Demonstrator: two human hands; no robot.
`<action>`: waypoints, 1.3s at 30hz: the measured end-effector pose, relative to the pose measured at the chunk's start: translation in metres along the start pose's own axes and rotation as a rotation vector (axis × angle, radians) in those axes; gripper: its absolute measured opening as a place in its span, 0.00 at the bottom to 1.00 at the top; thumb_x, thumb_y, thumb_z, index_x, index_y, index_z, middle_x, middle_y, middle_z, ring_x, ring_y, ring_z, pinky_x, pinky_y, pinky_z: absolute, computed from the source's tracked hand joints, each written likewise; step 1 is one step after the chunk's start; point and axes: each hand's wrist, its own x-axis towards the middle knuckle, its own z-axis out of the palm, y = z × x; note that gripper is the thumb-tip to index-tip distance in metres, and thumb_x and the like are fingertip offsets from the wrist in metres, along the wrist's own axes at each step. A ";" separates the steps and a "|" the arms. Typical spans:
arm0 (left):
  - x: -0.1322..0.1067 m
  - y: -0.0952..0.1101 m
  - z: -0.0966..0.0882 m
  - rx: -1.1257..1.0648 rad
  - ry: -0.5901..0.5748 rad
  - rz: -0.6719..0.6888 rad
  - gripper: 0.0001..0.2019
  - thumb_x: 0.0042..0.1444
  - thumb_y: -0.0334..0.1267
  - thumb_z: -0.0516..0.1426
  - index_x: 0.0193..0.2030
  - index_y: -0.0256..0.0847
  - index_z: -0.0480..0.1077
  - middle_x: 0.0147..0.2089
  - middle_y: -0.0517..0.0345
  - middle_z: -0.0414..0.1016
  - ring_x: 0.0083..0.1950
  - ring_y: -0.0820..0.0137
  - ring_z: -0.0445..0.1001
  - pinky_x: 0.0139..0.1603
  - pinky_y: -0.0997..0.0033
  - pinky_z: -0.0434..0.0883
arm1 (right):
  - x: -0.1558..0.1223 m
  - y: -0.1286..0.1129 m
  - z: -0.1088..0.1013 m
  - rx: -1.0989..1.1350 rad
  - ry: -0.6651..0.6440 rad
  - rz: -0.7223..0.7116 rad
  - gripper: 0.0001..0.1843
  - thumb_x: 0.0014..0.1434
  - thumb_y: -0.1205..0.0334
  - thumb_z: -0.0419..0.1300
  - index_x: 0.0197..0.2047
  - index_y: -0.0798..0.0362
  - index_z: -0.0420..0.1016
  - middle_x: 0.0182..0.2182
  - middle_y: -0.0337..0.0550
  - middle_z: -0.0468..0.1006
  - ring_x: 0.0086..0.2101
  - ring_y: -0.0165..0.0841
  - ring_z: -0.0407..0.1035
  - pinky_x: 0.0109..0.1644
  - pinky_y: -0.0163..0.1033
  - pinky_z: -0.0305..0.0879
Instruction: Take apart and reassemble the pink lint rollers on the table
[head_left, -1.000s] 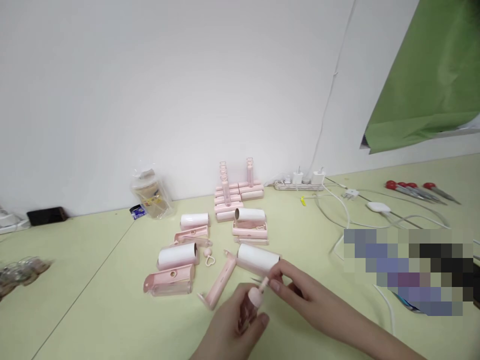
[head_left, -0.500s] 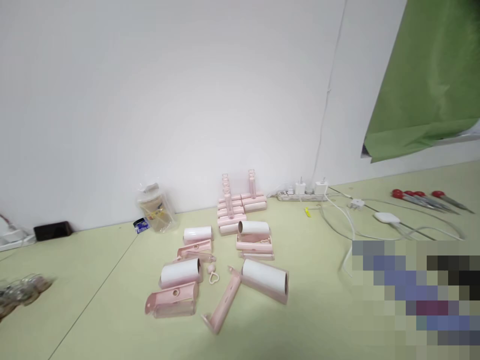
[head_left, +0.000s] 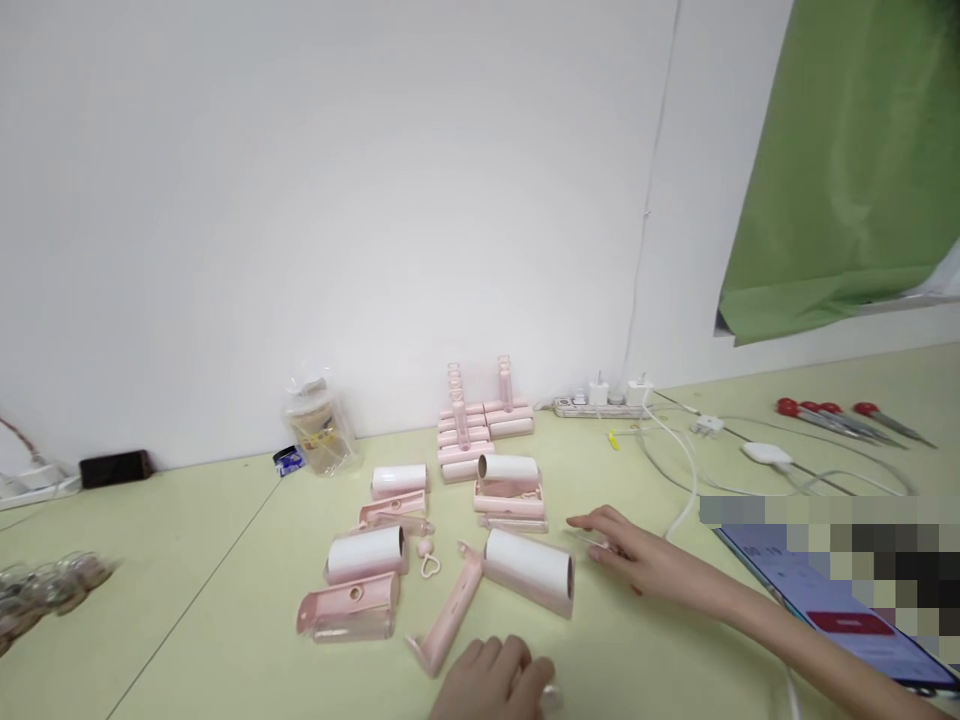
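My left hand [head_left: 491, 682] is at the bottom edge, its fingers curled around something small and pale that is mostly hidden. It is just below a pink roller handle [head_left: 448, 622] joined to a white roll [head_left: 529, 570]. My right hand [head_left: 626, 553] reaches over the table to the right of that roll. Its fingers are low and pinched on a thin clear piece [head_left: 589, 537]. More white rolls [head_left: 366, 553] and pink cases [head_left: 346, 608] lie to the left. A small heart-shaped charm [head_left: 428, 562] lies between them.
A stack of pink parts [head_left: 484, 430] stands at the back by the wall, with a clear plastic jar [head_left: 319, 428] to its left. A power strip [head_left: 600, 406], white cables [head_left: 682, 470], red-handled scissors [head_left: 847, 420] and a phone [head_left: 832, 610] lie to the right.
Both hands dropped out of view and have come back. My right hand now reaches right of the white roll, and my left sits lower. The view tilted up slightly.
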 end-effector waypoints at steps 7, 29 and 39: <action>0.018 -0.011 0.011 0.128 0.275 0.039 0.19 0.53 0.34 0.54 0.53 0.41 0.60 0.45 0.50 0.74 0.45 0.59 0.71 0.44 0.63 0.68 | 0.017 -0.017 -0.040 -0.421 -0.107 0.078 0.12 0.41 0.58 0.62 0.31 0.51 0.75 0.22 0.40 0.73 0.17 0.35 0.67 0.22 0.38 0.59; 0.020 -0.041 -0.022 -0.097 0.503 -0.119 0.39 0.46 0.44 0.59 0.61 0.40 0.42 0.57 0.42 0.61 0.60 0.54 0.57 0.58 0.49 0.57 | 0.166 -0.119 -0.022 -0.247 0.472 -0.101 0.18 0.61 0.50 0.50 0.39 0.57 0.70 0.32 0.41 0.73 0.32 0.32 0.69 0.36 0.41 0.66; -0.004 -0.004 -0.043 -0.733 0.405 -0.401 0.38 0.48 0.35 0.59 0.59 0.43 0.37 0.59 0.43 0.54 0.59 0.59 0.59 0.57 0.54 0.60 | 0.009 -0.100 0.014 -0.065 0.397 -0.264 0.14 0.51 0.52 0.57 0.21 0.52 0.67 0.14 0.35 0.64 0.17 0.28 0.59 0.21 0.33 0.56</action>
